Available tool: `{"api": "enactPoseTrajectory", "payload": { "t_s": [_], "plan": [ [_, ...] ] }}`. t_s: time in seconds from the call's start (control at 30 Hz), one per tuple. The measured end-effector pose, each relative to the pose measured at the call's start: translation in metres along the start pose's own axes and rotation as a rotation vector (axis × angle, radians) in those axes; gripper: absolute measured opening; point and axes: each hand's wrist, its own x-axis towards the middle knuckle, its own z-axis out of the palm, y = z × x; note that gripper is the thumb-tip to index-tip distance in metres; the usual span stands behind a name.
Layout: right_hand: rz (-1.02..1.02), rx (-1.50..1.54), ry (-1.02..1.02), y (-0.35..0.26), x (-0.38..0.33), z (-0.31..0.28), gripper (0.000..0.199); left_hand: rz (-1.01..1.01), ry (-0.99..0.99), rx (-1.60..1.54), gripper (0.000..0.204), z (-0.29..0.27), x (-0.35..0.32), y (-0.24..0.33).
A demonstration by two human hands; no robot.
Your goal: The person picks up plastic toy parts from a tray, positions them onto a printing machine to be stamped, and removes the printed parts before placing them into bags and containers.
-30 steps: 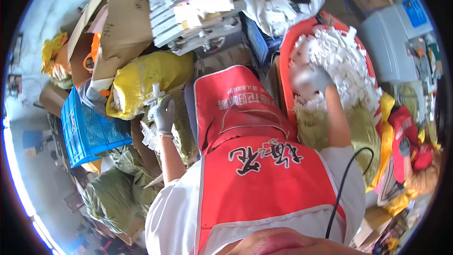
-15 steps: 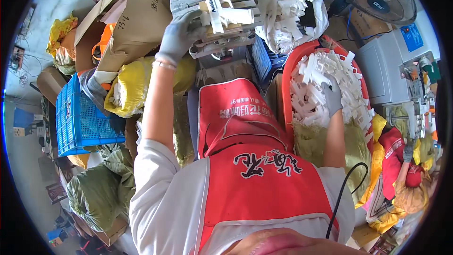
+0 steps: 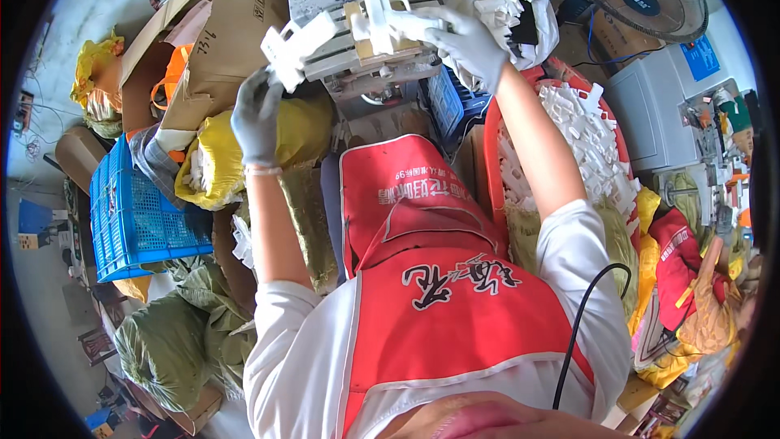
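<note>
My left hand (image 3: pixel 257 118), in a grey glove, is closed at the fingertips on a white gun-shaped plastic part (image 3: pixel 299 47), tilted beside the left end of the machine's fixture. My right hand (image 3: pixel 473 47), also gloved, reaches to the fixture's right side. Its fingers are pinched on the end of a second white plastic part (image 3: pixel 413 26). That part lies by a white upright piece (image 3: pixel 376 18) and a tan block (image 3: pixel 357 28) on the metal fixture (image 3: pixel 370 65). The fingers partly cover its right end.
A red tub (image 3: pixel 491 158) heaped with white parts stands at my right, below an open white sack (image 3: pixel 540 12). On the left are a yellow bag (image 3: pixel 305 130), a blue crate (image 3: pixel 134 215) and a cardboard box (image 3: pixel 231 41). A fan (image 3: pixel 638 0) stands far right; a co-worker (image 3: pixel 703 309) is below.
My right hand has left the tub and come up to the fixture with a white part. My left hand has drawn away leftward and down, carrying the gun-shaped part off the fixture.
</note>
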Motion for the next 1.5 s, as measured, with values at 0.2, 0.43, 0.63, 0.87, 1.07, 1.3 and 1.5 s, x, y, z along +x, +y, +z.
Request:
{"api": "enactPoseTrajectory", "payload": {
  "t_s": [0.2,0.43,0.63,0.87,1.07,1.3,1.5],
  "plan": [
    [0.177,-0.637,-0.199,-0.026,0.019,-0.002,0.042,-0.227,0.076,-0.045,0.029,-0.045,-0.067,-0.032],
    [-0.171,-0.726,0.191,0.049,-0.099,-0.078,0.033,-0.366,0.090,0.300,0.029,-0.085,-0.127,-0.052],
    [0.446,-0.983,-0.097,0.139,-0.271,-0.121,0.034,-0.517,0.085,0.518,0.031,-0.171,-0.194,-0.134],
    [0.741,-1.488,0.301,0.168,-0.313,-0.210,0.038,-0.530,-0.087,0.490,0.032,-0.104,-0.171,-0.110],
    [0.648,-1.762,0.084,0.218,-0.302,-0.255,0.052,-0.358,-0.341,0.539,0.029,-0.040,-0.140,-0.068],
    [0.887,-1.409,-0.268,0.172,-0.272,-0.209,0.065,-0.394,-0.322,0.496,0.025,-0.044,-0.133,-0.035],
    [0.550,-0.674,0.253,0.185,-0.290,-0.169,0.044,0.031,-0.155,0.498,0.023,-0.004,-0.069,0.016]
  ]
}}
